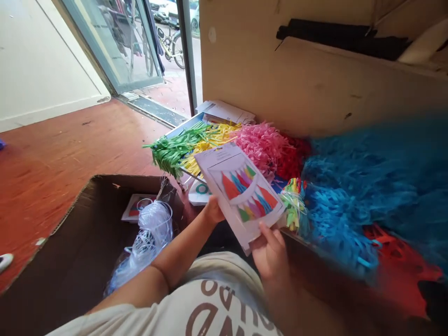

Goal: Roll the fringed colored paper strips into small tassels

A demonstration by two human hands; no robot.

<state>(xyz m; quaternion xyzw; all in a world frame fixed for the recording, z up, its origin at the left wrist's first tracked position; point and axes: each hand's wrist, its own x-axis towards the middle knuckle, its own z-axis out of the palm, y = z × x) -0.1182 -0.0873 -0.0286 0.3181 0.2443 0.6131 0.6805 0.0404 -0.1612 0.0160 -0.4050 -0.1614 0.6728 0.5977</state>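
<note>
Cardboard box (66, 261) at left, blue paper tassels (353, 186) at right. Printed packet (241, 191) held between them, long axis running upper left to lower right. Left hand (214, 210) grips its left edge, right hand (271, 254) its lower edge; hands apart.

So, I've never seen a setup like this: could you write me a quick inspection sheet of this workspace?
Surface: reddish-brown floor.
Job's things: a printed garland packet, with green, yellow, pink and blue paper tassels heaped nearby.
Clutter: an open cardboard box holding a clear plastic bag; loose papers behind the tassels.
Hands: left hand and right hand both grip the packet's edges.
Cables: nothing seen.
Surroundings: a glass door, with a bicycle outside.
</note>
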